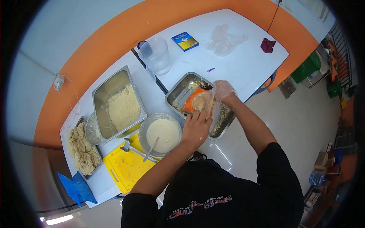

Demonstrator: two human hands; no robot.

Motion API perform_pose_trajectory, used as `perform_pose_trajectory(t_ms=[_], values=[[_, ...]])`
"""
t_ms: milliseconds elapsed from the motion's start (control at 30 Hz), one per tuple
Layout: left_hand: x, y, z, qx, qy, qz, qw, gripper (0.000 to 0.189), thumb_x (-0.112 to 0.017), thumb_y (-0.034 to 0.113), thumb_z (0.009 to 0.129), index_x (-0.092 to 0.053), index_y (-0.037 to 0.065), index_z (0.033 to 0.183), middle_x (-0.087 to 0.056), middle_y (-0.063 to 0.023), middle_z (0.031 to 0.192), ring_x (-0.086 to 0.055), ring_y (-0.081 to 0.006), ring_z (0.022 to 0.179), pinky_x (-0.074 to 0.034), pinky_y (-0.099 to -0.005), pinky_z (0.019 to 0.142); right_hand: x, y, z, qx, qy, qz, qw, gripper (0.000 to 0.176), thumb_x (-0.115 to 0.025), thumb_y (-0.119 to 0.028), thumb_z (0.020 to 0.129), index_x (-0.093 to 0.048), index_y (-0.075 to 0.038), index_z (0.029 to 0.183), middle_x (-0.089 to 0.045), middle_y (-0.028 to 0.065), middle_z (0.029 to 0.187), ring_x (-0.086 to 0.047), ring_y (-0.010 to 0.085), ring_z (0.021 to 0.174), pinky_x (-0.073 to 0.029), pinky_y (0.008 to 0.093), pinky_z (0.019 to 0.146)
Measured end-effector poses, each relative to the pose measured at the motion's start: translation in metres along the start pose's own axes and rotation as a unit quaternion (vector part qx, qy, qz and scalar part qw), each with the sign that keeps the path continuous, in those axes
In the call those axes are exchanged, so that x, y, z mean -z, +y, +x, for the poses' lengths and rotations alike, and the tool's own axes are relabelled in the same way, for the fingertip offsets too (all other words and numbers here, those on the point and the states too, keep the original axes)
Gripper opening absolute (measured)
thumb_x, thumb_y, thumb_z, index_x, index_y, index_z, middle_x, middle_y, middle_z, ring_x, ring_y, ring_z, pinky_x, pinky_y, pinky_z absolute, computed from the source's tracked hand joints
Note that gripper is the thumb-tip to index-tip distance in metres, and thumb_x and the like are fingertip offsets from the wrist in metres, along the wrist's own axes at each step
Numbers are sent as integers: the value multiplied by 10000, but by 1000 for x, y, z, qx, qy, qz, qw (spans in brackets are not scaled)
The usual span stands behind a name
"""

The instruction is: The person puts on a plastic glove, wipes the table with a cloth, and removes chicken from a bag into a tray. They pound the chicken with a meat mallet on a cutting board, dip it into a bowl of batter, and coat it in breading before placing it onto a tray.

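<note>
A clear plastic bag with an orange printed panel and pale food inside (192, 99) lies in a steel tray (174, 86) dotted with yellowish crumbs. My right hand (223, 91), in a thin clear plastic glove, grips the bag's far right side with its fingers closed. At the bag's near edge, my bare left hand (197, 129) has its fingers bent onto the plastic. The left fingertips are partly hidden against the film. Left of this hand stands a bowl of creamy white batter (164, 131) with a metal-handled utensil (151, 149) leaning in it.
A deep steel pan of pale crumbs (123, 106) and a tray of shredded food (81, 150) stand left. Nearer me lies a yellow cutting board (127, 171). Farther back are a clear pitcher (157, 57), a blue-yellow box (185, 41) and a crumpled clear bag (224, 41).
</note>
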State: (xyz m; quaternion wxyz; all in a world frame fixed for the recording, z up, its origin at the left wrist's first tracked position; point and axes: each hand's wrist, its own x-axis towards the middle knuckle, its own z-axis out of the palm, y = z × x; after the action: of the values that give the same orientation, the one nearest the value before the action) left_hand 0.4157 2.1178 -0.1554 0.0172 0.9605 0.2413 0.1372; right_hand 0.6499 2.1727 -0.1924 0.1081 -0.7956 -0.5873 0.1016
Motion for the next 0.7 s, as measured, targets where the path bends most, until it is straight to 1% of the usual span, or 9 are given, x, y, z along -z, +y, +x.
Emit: perform_pose_trajectory(t_ms=[133,200,233,300,433,467,500,567,700], values=[[2,-5,1,46,-58,-54,996,199,-632,170,858,-669,123,1048,-529,-77,1026,-536,-254,1027,-434,-409,827,42,-15,-41,-1,-50,-76,996,268,-632,-318,875,-707,-71,948,-700,158,988,-668,338,990,-528,419,875],[0,-2,-1,50,-45,-83,994,242,-646,177,859,-652,121,1095,-528,-84,1046,-548,-266,1031,-451,-425,832,50,-14,-54,146,-144,-179,962,241,-634,-288,847,-709,-64,892,-708,129,909,-681,320,918,-538,404,837],[-1,0,-6,58,-36,-107,992,289,-661,183,861,-636,120,1142,-527,-91,1067,-560,-278,1036,-468,-441,838,47,-17,-63,154,-150,-183,959,241,-634,-288,847,-709,-64,892,-708,129,909,-681,320,918,-538,404,837],[4,6,-13,69,-36,-135,988,320,-660,183,866,-616,120,1177,-526,-99,1090,-572,-292,1030,-480,-448,841,39,-30,-75,332,-112,-67,934,178,-633,-232,820,-703,-70,831,-696,110,817,-682,305,832,-542,393,797],[43,-4,-41,74,-7,-239,968,341,-658,160,886,-601,106,1218,-537,-115,1136,-600,-326,977,-502,-438,814,-19,-18,-63,410,-73,-61,907,180,-589,-197,871,-677,-51,924,-672,128,923,-656,318,884,-530,410,795],[55,-8,-51,87,-4,-233,968,341,-658,160,886,-601,106,1218,-537,-115,1136,-600,-326,977,-502,-438,814,0,-36,-75,281,-114,-48,952,260,-590,-167,862,-637,-59,1095,-637,147,1103,-619,305,1043,-502,388,907],[68,-15,-63,93,19,-279,956,324,-660,152,888,-615,96,1204,-550,-120,1131,-600,-330,962,-502,-419,803,-4,-43,-74,291,-117,-46,948,260,-590,-167,862,-637,-59,1095,-637,147,1103,-619,305,1043,-502,388,907],[88,-25,-93,102,42,-324,940,307,-663,143,891,-630,85,1191,-562,-124,1126,-600,-333,946,-503,-400,792,-10,-47,-74,272,5,-84,959,381,-576,-168,887,-559,-91,1260,-561,170,1227,-542,294,1190,-426,351,1048],[114,-38,-169,279,107,-363,882,163,-649,116,910,-694,44,1049,-625,-128,1007,-625,-270,921,-497,-340,773,-11,-47,-58,166,-61,-101,979,398,-523,-187,913,-535,-84,1297,-518,184,1342,-508,306,1253,-407,363,1077]])
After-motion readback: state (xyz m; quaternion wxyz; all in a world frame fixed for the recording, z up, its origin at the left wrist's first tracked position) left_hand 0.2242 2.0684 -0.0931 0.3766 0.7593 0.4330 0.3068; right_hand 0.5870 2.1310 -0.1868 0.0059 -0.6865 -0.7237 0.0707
